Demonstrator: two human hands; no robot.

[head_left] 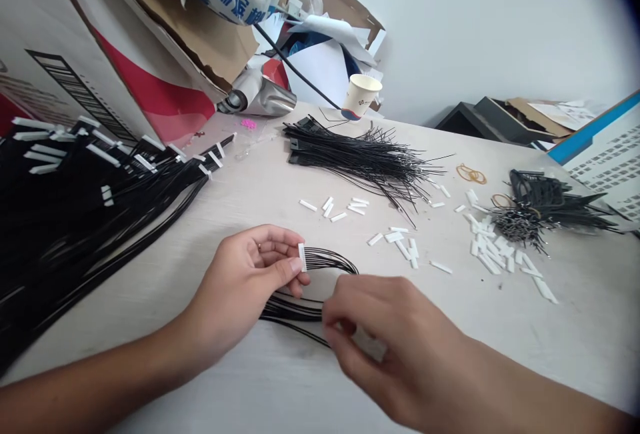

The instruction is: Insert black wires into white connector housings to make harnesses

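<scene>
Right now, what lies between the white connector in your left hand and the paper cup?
Between connector and cup, head view shows loose white housings, then the fanned black wire bundle.

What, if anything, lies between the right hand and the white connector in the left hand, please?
Nothing visible does. The left hand pinches the white connector; the right hand pinches the black wires looping from it, with only bare table between them.

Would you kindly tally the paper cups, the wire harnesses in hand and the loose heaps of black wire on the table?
paper cup: 1
wire harness, in the left hand and right hand: 1
heaps of black wire: 3 (left heap, middle heap, right heap)
Total: 5
</scene>
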